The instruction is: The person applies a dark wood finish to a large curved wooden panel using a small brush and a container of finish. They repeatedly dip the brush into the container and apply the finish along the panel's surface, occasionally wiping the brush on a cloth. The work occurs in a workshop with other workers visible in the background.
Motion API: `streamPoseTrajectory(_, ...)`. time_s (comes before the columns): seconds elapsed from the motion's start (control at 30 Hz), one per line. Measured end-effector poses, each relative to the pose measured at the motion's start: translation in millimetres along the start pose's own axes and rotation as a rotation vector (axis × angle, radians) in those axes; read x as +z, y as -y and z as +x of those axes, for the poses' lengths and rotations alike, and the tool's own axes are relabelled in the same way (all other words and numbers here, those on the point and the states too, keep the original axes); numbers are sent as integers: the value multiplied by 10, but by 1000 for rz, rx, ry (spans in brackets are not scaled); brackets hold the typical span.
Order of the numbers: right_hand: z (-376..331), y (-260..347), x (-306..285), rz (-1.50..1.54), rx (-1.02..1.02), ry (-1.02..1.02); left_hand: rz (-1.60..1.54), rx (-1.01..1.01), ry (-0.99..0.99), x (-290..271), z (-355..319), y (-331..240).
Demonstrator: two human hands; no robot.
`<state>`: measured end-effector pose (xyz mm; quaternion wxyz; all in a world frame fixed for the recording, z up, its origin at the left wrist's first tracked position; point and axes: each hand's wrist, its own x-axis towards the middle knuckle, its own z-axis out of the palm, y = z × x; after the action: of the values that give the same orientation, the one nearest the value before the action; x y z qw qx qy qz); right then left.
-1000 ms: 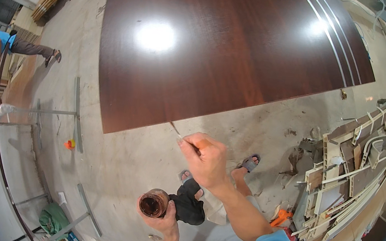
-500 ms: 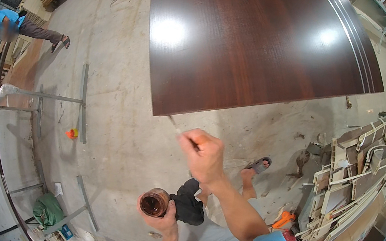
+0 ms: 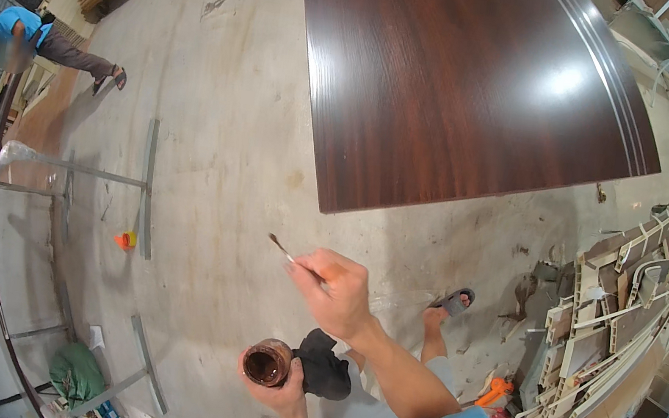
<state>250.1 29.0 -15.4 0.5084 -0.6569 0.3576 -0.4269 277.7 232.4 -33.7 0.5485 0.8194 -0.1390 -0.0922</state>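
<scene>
My left hand is wrapped round an open jar smeared with dark brown liquid, its mouth facing up. A black cloth hangs beside that hand, and what holds it is hidden. Above and to the right of the jar, my right hand pinches a thin paintbrush with dark bristles pointing up and left. The brush tip is apart from everything. Beyond it lies a glossy dark brown wooden panel with pale parallel lines near its right edge; its near left corner is closest to my right hand.
A stack of broken pale panels and strips stands on the right, near an orange tool. Metal frame stands and a green sack are on the left. A person in a blue top is at the far left.
My right hand has drawn the paintbrush back from the panel's near corner, toward the jar. The panel appears further right in view. My left hand still holds the jar.
</scene>
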Motion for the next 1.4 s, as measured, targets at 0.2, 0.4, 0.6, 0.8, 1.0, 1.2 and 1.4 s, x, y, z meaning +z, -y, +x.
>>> streamPoseTrajectory(0.2, -226, 221, -936, -120, 165, -33, 8, 124, 161, -10, -13, -619)
streamPoseTrajectory(0.4, -598, 797, -2254, 106, 626, 97, -194, 196, 328, 371, -311, -1659)
streamPoseTrajectory(0.6, -765, 1435, -3419, 279, 627, 34, -147, 358, 440, 1093, -1025, -2877)
streamPoseTrajectory(0.8, -505, 1647, -5113, 78, 366, -81, -315, 365, 563, 2139, -1978, -3800)
streamPoseTrajectory(1.0, -191, 1701, -6792, 19, 258, -362, -318, 421, 724, 3003, -2823, -4328)
streamPoseTrajectory(1.2, 62, 1353, -8000, 17, 217, -561, -219, 527, 944, 3976, -3301, -4615)
streamPoseTrajectory(1.4, 295, 1177, -8800, -80, 230, -608, -312, 608, 1084, 5058, -3648, -4752)
